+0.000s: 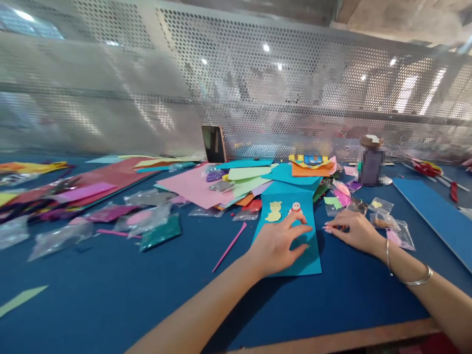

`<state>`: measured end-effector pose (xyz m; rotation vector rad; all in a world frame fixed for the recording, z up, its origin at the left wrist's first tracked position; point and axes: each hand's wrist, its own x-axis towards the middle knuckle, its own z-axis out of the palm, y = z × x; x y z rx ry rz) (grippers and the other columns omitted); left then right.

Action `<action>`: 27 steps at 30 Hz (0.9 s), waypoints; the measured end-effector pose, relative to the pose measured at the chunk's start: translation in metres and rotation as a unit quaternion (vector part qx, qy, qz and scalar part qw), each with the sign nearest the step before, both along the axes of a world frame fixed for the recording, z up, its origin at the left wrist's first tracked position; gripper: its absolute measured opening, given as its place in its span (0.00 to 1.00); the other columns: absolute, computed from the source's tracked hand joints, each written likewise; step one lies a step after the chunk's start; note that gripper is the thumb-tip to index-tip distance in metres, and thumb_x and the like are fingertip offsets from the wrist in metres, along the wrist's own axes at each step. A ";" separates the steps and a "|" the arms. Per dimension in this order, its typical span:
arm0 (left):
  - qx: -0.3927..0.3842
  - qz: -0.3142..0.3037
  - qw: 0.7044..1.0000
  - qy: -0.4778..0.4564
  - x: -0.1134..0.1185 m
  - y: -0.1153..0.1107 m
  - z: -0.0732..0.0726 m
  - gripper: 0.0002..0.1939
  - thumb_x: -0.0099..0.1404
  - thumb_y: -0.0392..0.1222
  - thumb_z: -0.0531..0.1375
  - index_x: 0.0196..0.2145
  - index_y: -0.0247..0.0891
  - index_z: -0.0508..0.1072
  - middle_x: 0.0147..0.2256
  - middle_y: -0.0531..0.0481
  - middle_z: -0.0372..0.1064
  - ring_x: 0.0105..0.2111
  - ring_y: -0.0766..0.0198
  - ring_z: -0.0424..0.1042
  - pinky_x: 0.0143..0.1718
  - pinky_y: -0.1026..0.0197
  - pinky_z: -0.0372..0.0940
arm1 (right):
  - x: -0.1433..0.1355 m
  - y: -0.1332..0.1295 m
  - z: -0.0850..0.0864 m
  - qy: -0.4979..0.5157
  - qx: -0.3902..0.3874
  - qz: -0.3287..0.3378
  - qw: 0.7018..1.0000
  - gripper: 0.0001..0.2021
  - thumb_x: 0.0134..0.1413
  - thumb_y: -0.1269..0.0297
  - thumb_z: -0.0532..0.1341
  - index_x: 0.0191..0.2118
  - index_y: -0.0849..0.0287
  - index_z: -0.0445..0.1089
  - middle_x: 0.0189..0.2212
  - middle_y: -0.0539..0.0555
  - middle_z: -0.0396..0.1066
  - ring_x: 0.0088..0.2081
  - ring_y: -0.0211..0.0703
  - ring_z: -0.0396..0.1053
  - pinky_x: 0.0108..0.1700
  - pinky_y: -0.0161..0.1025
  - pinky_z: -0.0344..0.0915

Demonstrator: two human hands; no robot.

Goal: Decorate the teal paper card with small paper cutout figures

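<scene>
A bright blue paper sheet [308, 255] lies on the dark blue table, with a yellow bear-shaped cutout [274, 212] and a small red and white figure [296, 208] on its upper part. Over the sheet is my left hand [279, 244], fingers spread, its fingertips near the red and white figure and nothing held in it. To the right of the sheet, my right hand [348, 229] has thumb and fingers pinched together. Something tiny and pinkish shows at those fingertips, too small to name.
Small plastic bags [383, 221] lie beyond and right of my right hand. Coloured papers [195, 184] are piled farther back. A phone [214, 143] leans on the perforated metal screen [250, 64]. A lidded jar [370, 162] stands at back right. A pink strip [229, 247] lies left of the sheet.
</scene>
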<state>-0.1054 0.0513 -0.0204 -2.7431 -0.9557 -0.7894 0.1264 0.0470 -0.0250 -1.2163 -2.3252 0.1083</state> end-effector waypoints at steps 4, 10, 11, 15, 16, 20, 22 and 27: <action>-0.011 -0.011 1.000 0.015 0.003 -0.003 -0.001 0.13 0.54 0.42 0.58 0.39 0.43 0.71 0.42 0.51 0.65 0.22 0.72 0.66 0.20 0.68 0.59 | 0.003 0.001 0.001 0.017 0.001 0.014 1.000 0.11 0.55 0.60 0.55 0.38 0.55 0.73 0.32 0.53 0.72 0.37 0.44 0.66 0.39 0.40 0.63; -0.042 -0.004 0.999 0.019 0.001 -0.004 0.001 0.11 0.54 0.43 0.58 0.37 0.44 0.71 0.40 0.54 0.66 0.23 0.71 0.66 0.20 0.68 0.57 | 0.010 0.003 0.004 -0.043 -0.037 0.019 0.998 0.10 0.52 0.65 0.56 0.40 0.55 0.71 0.39 0.52 0.71 0.42 0.45 0.67 0.46 0.43 0.62; -0.049 -0.002 0.999 0.022 0.000 -0.004 0.001 0.10 0.55 0.43 0.58 0.37 0.44 0.71 0.40 0.54 0.66 0.24 0.71 0.67 0.21 0.68 0.57 | 0.010 0.002 0.004 -0.058 -0.039 0.021 0.997 0.11 0.52 0.66 0.56 0.41 0.55 0.71 0.40 0.52 0.71 0.44 0.46 0.66 0.47 0.44 0.62; -0.071 -0.001 0.997 0.030 0.001 -0.005 0.004 0.10 0.56 0.43 0.57 0.36 0.44 0.71 0.39 0.54 0.67 0.26 0.70 0.68 0.21 0.68 0.57 | 0.009 -0.005 0.006 -0.114 -0.012 -0.005 0.993 0.15 0.51 0.67 0.53 0.46 0.56 0.68 0.46 0.53 0.67 0.48 0.47 0.63 0.50 0.47 0.60; -0.074 -0.002 0.997 0.030 0.001 -0.006 0.004 0.09 0.57 0.43 0.56 0.36 0.43 0.71 0.39 0.54 0.67 0.27 0.70 0.68 0.22 0.68 0.58 | 0.008 -0.007 0.007 -0.122 -0.006 -0.014 0.992 0.17 0.51 0.67 0.53 0.47 0.57 0.67 0.47 0.54 0.66 0.49 0.48 0.62 0.51 0.48 0.59; -0.088 -0.020 0.995 0.046 0.002 -0.005 0.002 0.09 0.56 0.42 0.57 0.35 0.42 0.72 0.35 0.54 0.68 0.31 0.67 0.69 0.26 0.67 0.60 | 0.004 -0.014 0.013 -0.115 -0.018 -0.019 0.993 0.16 0.47 0.68 0.53 0.44 0.59 0.66 0.48 0.56 0.64 0.50 0.48 0.62 0.50 0.45 0.60; -0.099 -0.029 0.993 0.056 0.002 -0.004 0.001 0.08 0.56 0.42 0.58 0.35 0.41 0.73 0.33 0.53 0.69 0.33 0.65 0.68 0.28 0.66 0.61 | 0.003 -0.017 0.017 -0.112 -0.043 -0.011 0.993 0.13 0.45 0.71 0.53 0.40 0.59 0.65 0.43 0.56 0.67 0.45 0.47 0.65 0.45 0.43 0.63; -0.121 -0.040 0.990 0.057 0.003 -0.003 0.001 0.09 0.56 0.42 0.58 0.35 0.39 0.73 0.32 0.51 0.69 0.34 0.64 0.68 0.31 0.64 0.63 | 0.003 -0.016 0.020 -0.129 -0.061 -0.003 0.990 0.07 0.45 0.70 0.53 0.34 0.59 0.63 0.39 0.57 0.67 0.42 0.48 0.66 0.41 0.41 0.63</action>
